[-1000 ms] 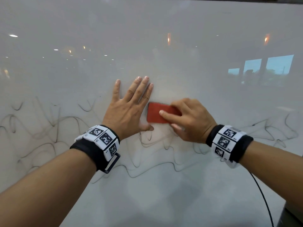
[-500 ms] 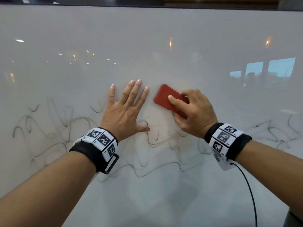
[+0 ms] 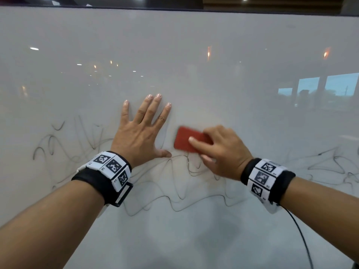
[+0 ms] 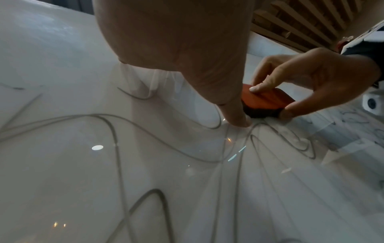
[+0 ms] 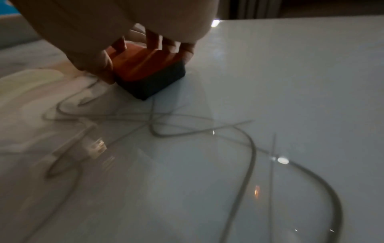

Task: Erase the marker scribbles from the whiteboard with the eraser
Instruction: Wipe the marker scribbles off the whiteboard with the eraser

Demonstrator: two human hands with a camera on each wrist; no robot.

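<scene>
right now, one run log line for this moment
step: erasing | right hand grips eraser on whiteboard | left hand flat on board | scribbles remain

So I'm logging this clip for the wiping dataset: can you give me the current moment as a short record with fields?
surface: whiteboard, upright, glossy
tool: red eraser, dark pad against the board
right hand: grips the eraser
left hand: flat on the board, fingers spread, beside the eraser
scribbles: thin dark lines left, right and below the hands
progress: area above the hands looks wiped; much remains
</scene>
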